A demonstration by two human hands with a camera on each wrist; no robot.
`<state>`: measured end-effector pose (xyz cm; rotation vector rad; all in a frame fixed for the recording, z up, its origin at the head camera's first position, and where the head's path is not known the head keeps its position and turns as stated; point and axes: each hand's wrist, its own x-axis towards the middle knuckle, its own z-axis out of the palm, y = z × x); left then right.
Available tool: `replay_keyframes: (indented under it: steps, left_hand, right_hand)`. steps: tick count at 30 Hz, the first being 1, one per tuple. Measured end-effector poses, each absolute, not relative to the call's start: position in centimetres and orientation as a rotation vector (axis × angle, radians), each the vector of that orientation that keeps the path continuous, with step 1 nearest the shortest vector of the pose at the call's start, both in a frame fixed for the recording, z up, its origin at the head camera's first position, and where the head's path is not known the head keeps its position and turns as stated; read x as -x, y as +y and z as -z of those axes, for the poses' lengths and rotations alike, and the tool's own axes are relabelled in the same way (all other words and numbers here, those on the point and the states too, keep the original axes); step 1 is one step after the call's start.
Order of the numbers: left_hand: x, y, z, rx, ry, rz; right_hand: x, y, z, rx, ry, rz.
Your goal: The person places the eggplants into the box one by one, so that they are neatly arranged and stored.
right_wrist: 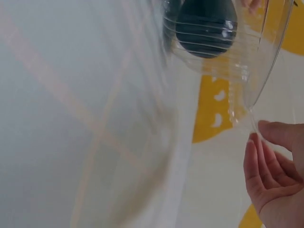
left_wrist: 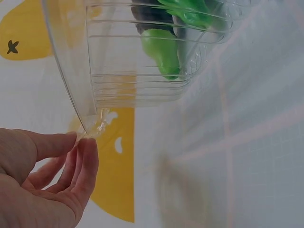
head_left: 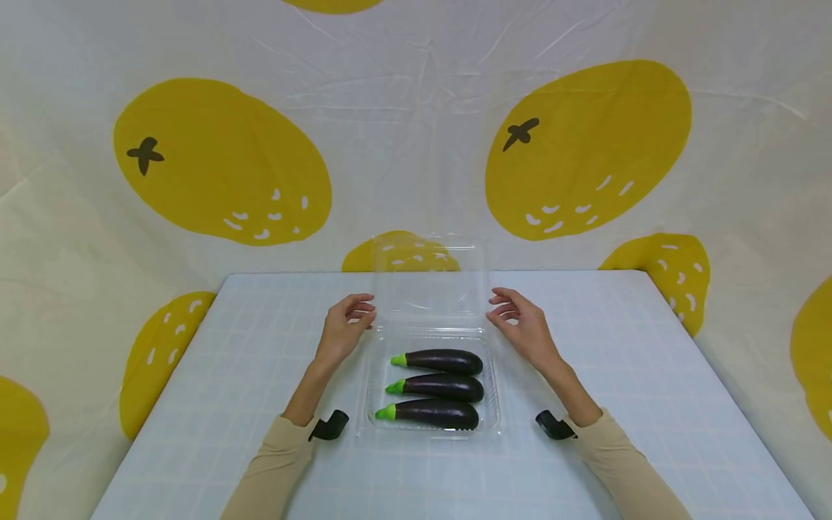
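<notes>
A clear plastic clamshell container (head_left: 496, 415) lies on the table with its lid (head_left: 429, 292) raised at the back. Three dark eggplants (head_left: 448, 388) with green stem ends rest side by side in its base, stems toward the left. At the left side of the hinge, my left hand (head_left: 339, 334) pinches the clear plastic between thumb and fingertips; the left wrist view shows this grip at a corner of the container (left_wrist: 88, 124). My right hand (head_left: 528, 331) pinches the opposite side, its thumb and fingertips at the plastic edge (right_wrist: 252, 116) in the right wrist view.
A pale checked cloth covers the table (head_left: 273, 318). Behind it hangs a white curtain (head_left: 409, 166) printed with large yellow fruit shapes, close to the lid. Black wrist devices (head_left: 331, 426) sit at both sleeve cuffs.
</notes>
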<state>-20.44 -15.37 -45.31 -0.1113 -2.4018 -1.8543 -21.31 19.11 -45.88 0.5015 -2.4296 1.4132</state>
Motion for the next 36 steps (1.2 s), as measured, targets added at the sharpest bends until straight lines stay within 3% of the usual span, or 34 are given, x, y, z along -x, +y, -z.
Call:
replay_keyframes:
  steps: [24, 36]
  left_hand:
    - [19.3, -15.6, 44.8, 0.098, -2.383, 1.679]
    - [18.3, -15.8, 44.8, 0.082, -2.378, 1.72]
  right_hand:
    - [20.2, 19.6, 44.9, -0.502, -2.41, -1.295]
    - [19.0, 20.5, 44.4, -0.46, -2.551, -1.443]
